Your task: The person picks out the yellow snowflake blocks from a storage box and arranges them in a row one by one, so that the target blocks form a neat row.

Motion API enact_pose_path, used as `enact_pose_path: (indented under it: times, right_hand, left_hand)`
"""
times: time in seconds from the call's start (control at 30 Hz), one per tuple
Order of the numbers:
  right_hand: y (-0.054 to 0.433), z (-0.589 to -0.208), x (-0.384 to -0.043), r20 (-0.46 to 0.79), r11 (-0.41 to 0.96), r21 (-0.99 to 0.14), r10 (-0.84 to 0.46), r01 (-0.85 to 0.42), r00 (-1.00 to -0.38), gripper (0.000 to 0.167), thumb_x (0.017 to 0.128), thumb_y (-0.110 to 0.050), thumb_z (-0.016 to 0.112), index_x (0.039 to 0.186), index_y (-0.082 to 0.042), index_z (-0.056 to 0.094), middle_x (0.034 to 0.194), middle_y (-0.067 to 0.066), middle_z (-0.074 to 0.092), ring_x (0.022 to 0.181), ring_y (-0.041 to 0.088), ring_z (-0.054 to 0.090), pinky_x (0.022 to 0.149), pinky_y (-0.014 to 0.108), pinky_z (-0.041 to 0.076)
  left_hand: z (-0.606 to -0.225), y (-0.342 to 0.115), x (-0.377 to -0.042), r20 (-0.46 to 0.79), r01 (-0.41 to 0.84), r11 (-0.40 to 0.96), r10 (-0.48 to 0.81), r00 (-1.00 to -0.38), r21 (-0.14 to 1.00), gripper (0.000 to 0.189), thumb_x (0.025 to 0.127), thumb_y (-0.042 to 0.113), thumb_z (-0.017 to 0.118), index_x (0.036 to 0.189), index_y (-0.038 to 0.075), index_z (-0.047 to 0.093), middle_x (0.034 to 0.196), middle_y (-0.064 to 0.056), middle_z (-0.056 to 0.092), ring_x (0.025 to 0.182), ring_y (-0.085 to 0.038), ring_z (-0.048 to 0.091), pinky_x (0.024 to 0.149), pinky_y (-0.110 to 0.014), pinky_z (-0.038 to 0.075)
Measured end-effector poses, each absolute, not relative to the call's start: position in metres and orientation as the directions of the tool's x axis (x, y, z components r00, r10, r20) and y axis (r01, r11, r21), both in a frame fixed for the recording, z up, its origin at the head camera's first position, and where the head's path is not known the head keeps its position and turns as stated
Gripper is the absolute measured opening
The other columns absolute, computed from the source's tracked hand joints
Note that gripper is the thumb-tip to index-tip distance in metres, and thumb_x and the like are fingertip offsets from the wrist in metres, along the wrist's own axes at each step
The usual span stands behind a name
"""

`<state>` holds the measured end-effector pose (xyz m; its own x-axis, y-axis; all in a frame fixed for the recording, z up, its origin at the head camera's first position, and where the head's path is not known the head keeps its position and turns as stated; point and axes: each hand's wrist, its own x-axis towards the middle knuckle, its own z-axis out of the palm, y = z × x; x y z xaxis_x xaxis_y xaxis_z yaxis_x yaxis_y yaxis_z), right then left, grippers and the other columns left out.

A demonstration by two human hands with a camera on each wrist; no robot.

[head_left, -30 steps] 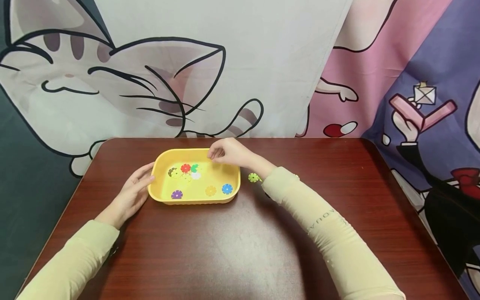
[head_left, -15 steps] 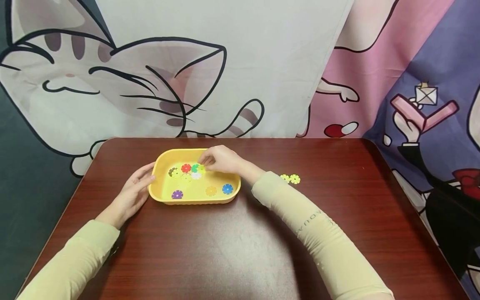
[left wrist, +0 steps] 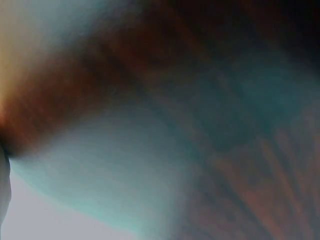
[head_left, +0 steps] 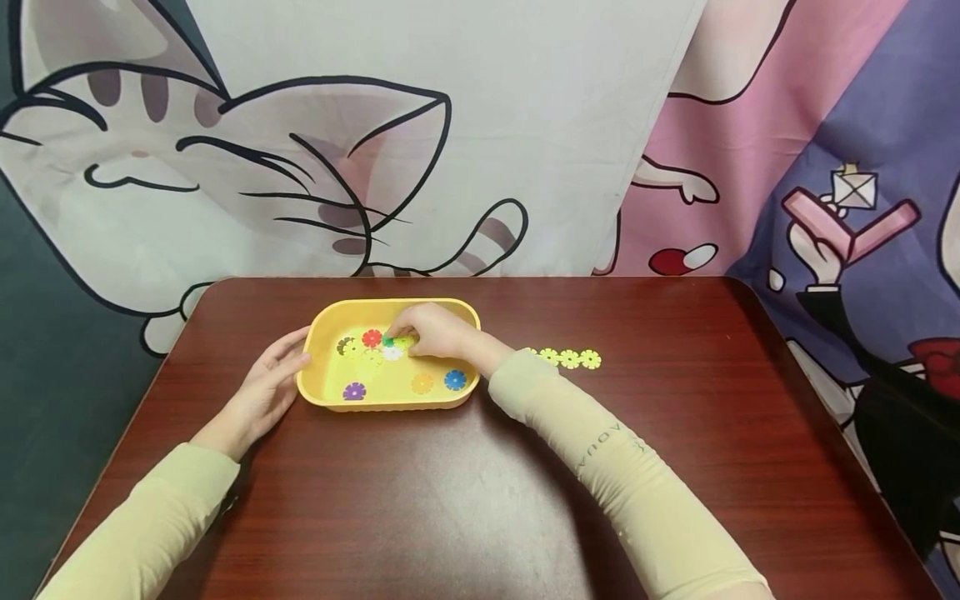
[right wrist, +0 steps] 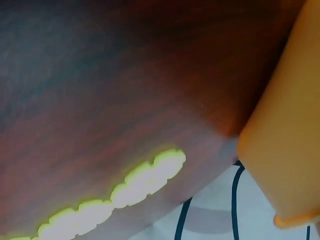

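Note:
My left hand [head_left: 262,387] holds the left end of a yellow plastic tray [head_left: 390,403], thumb at the rim and fingers along the outer wall. Inside the tray, my right hand [head_left: 438,332] reaches down with fingers bent and thumb apart, over a yellow-green flower-shaped disc [head_left: 404,342] and a green disc [head_left: 387,341]. Close by lie a red disc [head_left: 372,338], a white disc [head_left: 392,353] and several yellowish discs. Purple [head_left: 354,391], orange [head_left: 422,383] and blue [head_left: 454,380] discs lie along the near side. The left wrist view is too blurred to show the hand's grip.
Right of the tray, a row of yellow-green discs [head_left: 570,358] lies on the brown table [head_left: 675,433], partly behind the right sleeve. In the right wrist view the disc row [right wrist: 145,180] runs beside the tray's wall [right wrist: 285,125]. A cartoon-print curtain [head_left: 562,142] hangs behind the table.
My right hand has moved left and down from the tray's far rim to the discs in its middle. More of the yellow-green row shows past the sleeve. My left hand stays put.

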<state>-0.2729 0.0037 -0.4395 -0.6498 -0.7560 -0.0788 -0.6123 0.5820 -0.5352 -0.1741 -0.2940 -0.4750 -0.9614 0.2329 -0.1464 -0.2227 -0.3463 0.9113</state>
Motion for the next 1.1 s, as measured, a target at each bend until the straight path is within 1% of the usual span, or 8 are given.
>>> enact_pose_path:
  times: [0.27, 0.37, 0.47, 0.53, 0.73, 0.97, 1.1]
  right_hand:
    - [-0.0009, -0.4408, -0.2695, -0.086, 0.594, -0.481, -0.764, -0.645, -0.64, 0.039, 0.095, -0.002, 0.078, 0.132, -0.012, 0.074, 0.136, 0.003, 0.071, 0.129, 0.018, 0.063, 0.118, 0.03, 0.048]
    - [-0.0019, -0.4401, -0.2681, -0.088, 0.597, -0.469, -0.765, -0.651, -0.638, 0.036, 0.095, -0.002, 0.078, 0.13, -0.012, 0.075, 0.132, 0.004, 0.072, 0.122, 0.018, 0.064, 0.114, 0.03, 0.05]
    - [-0.0025, -0.4401, -0.267, -0.085, 0.595, -0.464, -0.767, -0.656, -0.635, 0.032, 0.095, -0.002, 0.078, 0.126, -0.01, 0.075, 0.125, 0.005, 0.072, 0.112, 0.018, 0.065, 0.105, 0.027, 0.054]
    - [-0.0028, -0.4401, -0.2664, -0.084, 0.591, -0.459, -0.772, -0.663, -0.63, 0.03, 0.095, -0.002, 0.079, 0.125, -0.009, 0.075, 0.122, 0.005, 0.072, 0.109, 0.018, 0.066, 0.102, 0.027, 0.055]
    - [-0.004, -0.4404, -0.2655, -0.09, 0.594, -0.43, -0.778, -0.68, -0.622, 0.028, 0.095, -0.011, 0.08, 0.123, -0.009, 0.076, 0.119, 0.004, 0.072, 0.107, 0.016, 0.065, 0.1, 0.025, 0.054]
    - [-0.0037, -0.4405, -0.2659, -0.085, 0.602, -0.455, -0.763, -0.656, -0.641, 0.026, 0.095, -0.019, 0.08, 0.12, -0.011, 0.078, 0.117, 0.002, 0.074, 0.106, 0.013, 0.069, 0.097, 0.022, 0.055]
    - [-0.0022, -0.4403, -0.2659, -0.049, 0.603, -0.46, -0.75, -0.652, -0.659, 0.02, 0.097, -0.02, 0.077, 0.115, -0.012, 0.08, 0.113, 0.001, 0.077, 0.102, 0.011, 0.071, 0.095, 0.021, 0.056]
  left_hand:
    - [-0.4733, -0.2946, -0.1734, -0.153, -0.224, -0.335, 0.226, -0.962, 0.915, 0.038, 0.11, 0.002, 0.053, 0.14, 0.024, 0.056, 0.138, 0.017, 0.061, 0.125, 0.005, 0.062, 0.099, -0.014, 0.057]
    - [-0.4736, -0.2951, -0.1734, -0.148, -0.222, -0.343, 0.229, -0.962, 0.913, 0.038, 0.109, 0.001, 0.052, 0.139, 0.024, 0.057, 0.138, 0.017, 0.062, 0.125, 0.004, 0.062, 0.099, -0.014, 0.057]
    - [-0.4749, -0.2954, -0.1735, -0.137, -0.216, -0.354, 0.234, -0.963, 0.91, 0.038, 0.11, 0.0, 0.052, 0.138, 0.024, 0.059, 0.137, 0.016, 0.065, 0.124, 0.003, 0.064, 0.098, -0.015, 0.058]
    - [-0.4757, -0.2955, -0.1736, -0.131, -0.213, -0.364, 0.236, -0.963, 0.907, 0.038, 0.109, -0.001, 0.051, 0.137, 0.024, 0.06, 0.136, 0.015, 0.067, 0.123, 0.002, 0.065, 0.097, -0.016, 0.058]
    - [-0.4769, -0.2949, -0.1733, -0.121, -0.207, -0.376, 0.239, -0.963, 0.903, 0.039, 0.109, -0.002, 0.051, 0.136, 0.025, 0.062, 0.135, 0.014, 0.068, 0.123, 0.002, 0.065, 0.097, -0.016, 0.058]
    - [-0.4757, -0.294, -0.1731, -0.123, -0.208, -0.38, 0.237, -0.964, 0.901, 0.039, 0.109, -0.002, 0.051, 0.136, 0.024, 0.062, 0.134, 0.013, 0.068, 0.123, 0.001, 0.065, 0.097, -0.016, 0.058]
    - [-0.4747, -0.2936, -0.1732, -0.131, -0.213, -0.374, 0.234, -0.963, 0.903, 0.039, 0.109, -0.001, 0.052, 0.136, 0.025, 0.061, 0.135, 0.014, 0.068, 0.123, 0.002, 0.065, 0.098, -0.016, 0.058]
